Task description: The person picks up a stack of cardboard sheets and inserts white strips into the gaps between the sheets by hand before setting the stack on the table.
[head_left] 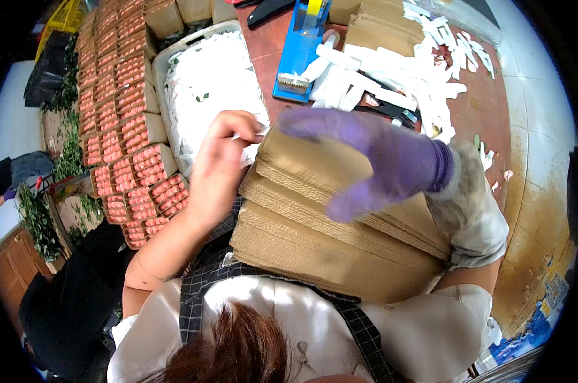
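A fanned stack of brown corrugated cardboard sheets [302, 236] lies against my apron in front of me. My right hand [378, 153], in a purple glove, reaches over the stack with thumb and fingers spread apart, slightly smeared by motion. The glove's fingertips are near the stack's far left corner. My bare left hand [222, 150] is at the left edge of the stack, its fingers curled in. What the left fingers hold, if anything, cannot be made out. Just beyond the stack stands a blue tape dispenser [295, 60] with a toothed metal edge.
A white crate [164, 96] full of white strips stands left of the table. Several cardboard boxes of pink, netted bundles [132, 131] are stacked further left. White net sleeves [423, 83] lie scattered on the red-brown table [477, 121]. A person [21, 172] stands at the far left.
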A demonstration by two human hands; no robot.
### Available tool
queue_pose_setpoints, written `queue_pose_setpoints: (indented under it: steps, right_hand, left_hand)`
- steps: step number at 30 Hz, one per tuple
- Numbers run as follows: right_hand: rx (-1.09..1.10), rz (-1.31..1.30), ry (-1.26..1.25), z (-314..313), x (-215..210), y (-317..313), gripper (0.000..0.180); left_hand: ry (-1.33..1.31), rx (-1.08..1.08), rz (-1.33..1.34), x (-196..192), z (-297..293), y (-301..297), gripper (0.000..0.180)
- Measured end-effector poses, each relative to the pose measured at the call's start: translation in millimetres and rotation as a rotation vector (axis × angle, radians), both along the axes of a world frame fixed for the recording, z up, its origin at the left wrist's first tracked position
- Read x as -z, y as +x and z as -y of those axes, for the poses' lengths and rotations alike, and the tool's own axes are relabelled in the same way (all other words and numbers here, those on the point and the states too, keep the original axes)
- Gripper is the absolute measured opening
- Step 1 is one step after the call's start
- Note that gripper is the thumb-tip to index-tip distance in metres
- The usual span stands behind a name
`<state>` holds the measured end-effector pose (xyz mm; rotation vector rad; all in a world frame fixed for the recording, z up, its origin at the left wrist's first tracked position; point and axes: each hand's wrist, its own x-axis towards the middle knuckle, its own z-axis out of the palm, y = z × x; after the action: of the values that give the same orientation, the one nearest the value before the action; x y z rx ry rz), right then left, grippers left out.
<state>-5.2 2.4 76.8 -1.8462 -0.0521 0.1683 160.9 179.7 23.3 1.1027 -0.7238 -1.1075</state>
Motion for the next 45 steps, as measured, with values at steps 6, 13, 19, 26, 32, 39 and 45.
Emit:
queue_pose_setpoints:
  steps: [6, 13, 19, 26, 32, 39, 45]
  right_hand:
    - [-0.005, -0.212, -0.177, -27, -48, -100, 0.106]
    - [0.205, -0.456, -0.62, -80, -72, -114, 0.102]
    - [0.777, -0.363, -0.861, -141, -55, -151, 0.086]
    - [1.375, -0.174, -0.921, -205, -50, -132, 0.074]
    - [2.537, 0.611, 0.102, -281, 47, -97, 0.05]
    - [1.487, 1.26, 1.562, -200, 169, -96, 0.053]
    - [1.097, 1.818, 1.352, -141, 131, -94, 0.057]
  left_hand:
    - [-0.003, 0.554, 0.787, 21, -19, 58, 0.138]
    - [0.103, 0.461, 0.142, 101, -2, 21, 0.101]
    - [-0.463, 0.562, 0.773, 84, 42, 21, 0.09]
    - [-0.639, 0.594, 0.707, 74, 50, -5, 0.077]
    - [-0.36, 0.487, 0.641, 19, 73, -18, 0.082]
    - [-0.103, 0.51, 0.222, -53, 114, -42, 0.075]
    - [-0.242, 0.457, 0.287, -64, 88, -39, 0.075]
